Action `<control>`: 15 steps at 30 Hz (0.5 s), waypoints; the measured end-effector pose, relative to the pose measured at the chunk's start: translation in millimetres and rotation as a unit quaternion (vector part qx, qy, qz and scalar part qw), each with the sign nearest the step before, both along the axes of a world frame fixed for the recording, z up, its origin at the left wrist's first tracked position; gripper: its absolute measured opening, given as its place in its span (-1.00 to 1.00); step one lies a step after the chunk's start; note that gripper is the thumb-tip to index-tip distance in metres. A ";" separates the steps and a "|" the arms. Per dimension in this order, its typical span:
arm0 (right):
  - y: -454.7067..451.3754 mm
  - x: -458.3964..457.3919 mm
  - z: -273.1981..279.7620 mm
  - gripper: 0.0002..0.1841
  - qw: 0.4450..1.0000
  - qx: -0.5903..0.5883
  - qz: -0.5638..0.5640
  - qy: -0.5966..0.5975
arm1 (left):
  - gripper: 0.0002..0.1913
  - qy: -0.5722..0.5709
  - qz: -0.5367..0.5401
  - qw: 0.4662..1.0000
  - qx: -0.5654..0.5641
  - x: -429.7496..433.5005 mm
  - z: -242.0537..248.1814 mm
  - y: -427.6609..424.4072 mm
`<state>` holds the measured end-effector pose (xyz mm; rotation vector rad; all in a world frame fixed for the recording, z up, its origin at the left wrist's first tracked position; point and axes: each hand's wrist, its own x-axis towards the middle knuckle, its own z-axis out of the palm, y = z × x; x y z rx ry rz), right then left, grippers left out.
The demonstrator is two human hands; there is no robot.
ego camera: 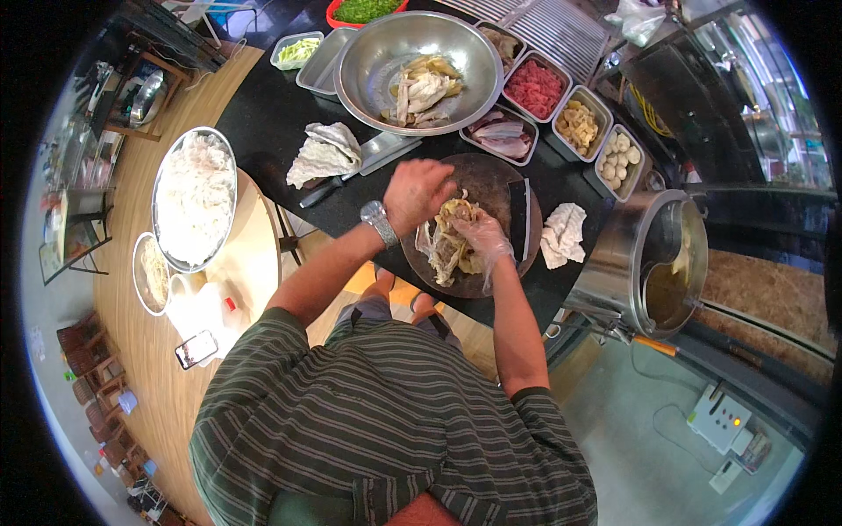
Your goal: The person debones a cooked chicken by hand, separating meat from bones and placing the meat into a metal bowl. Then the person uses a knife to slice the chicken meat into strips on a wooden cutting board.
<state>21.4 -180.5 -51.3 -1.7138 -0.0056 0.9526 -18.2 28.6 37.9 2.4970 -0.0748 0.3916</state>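
Observation:
On a round chopping board (490,172) lies a torn piece of cooked poultry carcass (450,253). My right hand (485,237), in a clear plastic glove, is closed on its upper right side. My left hand (418,194), with a metal watch at the wrist, is at the upper left of the meat, its fingers curled; whether they grip anything is hidden. A cleaver (520,214) with a dark blade lies on the board's right part. Beyond the board stands a large steel bowl (355,72) with pulled poultry meat (424,92) in it.
Knives (381,152) and a folded cloth (325,154) lie left of the board, another cloth (564,235) right. Steel containers of red meat (536,87), sliced meat (500,137) and meatballs (618,161) line the far right. A large steel pot (608,263) stands right; a noodle bowl (197,197) stands left.

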 end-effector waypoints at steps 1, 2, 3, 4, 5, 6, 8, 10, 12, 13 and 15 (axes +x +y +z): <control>-0.1 3.1 5.4 -0.34 1.000 -0.018 0.011 0.006 | -0.56 0.063 0.012 0.998 0.000 -8.6 -14.0 -9.9; -2.1 7.5 8.6 -0.34 0.999 -0.036 0.021 0.012 | -0.42 0.146 0.015 0.989 0.005 -12.8 -30.2 -15.8; -3.0 10.7 13.7 -0.34 0.998 -0.055 0.032 0.020 | -0.37 0.218 0.017 0.975 -0.024 -14.9 -36.6 -20.7; -4.7 12.6 18.9 -0.34 0.998 -0.044 0.022 0.043 | -0.31 0.289 0.019 0.956 -0.053 -16.0 -43.1 -25.8; -6.6 14.5 24.1 -0.34 0.997 -0.033 0.012 0.067 | -0.26 0.358 0.020 0.930 -0.082 -16.8 -49.6 -30.4; -9.4 15.0 27.9 -0.34 0.996 -0.023 0.000 0.090 | -0.10 0.356 0.013 0.928 -0.110 -13.8 -55.2 -33.8; -16.8 17.3 21.1 -0.36 0.992 -0.008 -0.027 0.127 | -0.03 0.378 0.008 0.914 -0.144 -5.5 -66.2 -37.6; -20.2 19.8 22.3 -0.46 0.986 0.014 -0.053 0.156 | 0.03 0.385 0.002 0.912 -0.144 4.0 -72.9 -37.2; -30.0 17.3 -2.0 -0.55 0.991 0.060 -0.050 0.109 | 0.08 0.379 -0.010 0.919 -0.112 11.8 -80.6 -38.2; -31.0 16.1 -6.3 -0.60 0.991 0.085 -0.047 0.087 | 0.08 0.388 -0.019 0.914 -0.114 14.4 -81.9 -35.5; -31.0 17.7 -8.5 -0.71 0.979 0.106 -0.083 0.154 | 0.09 0.407 -0.034 0.906 -0.116 16.2 -86.3 -25.4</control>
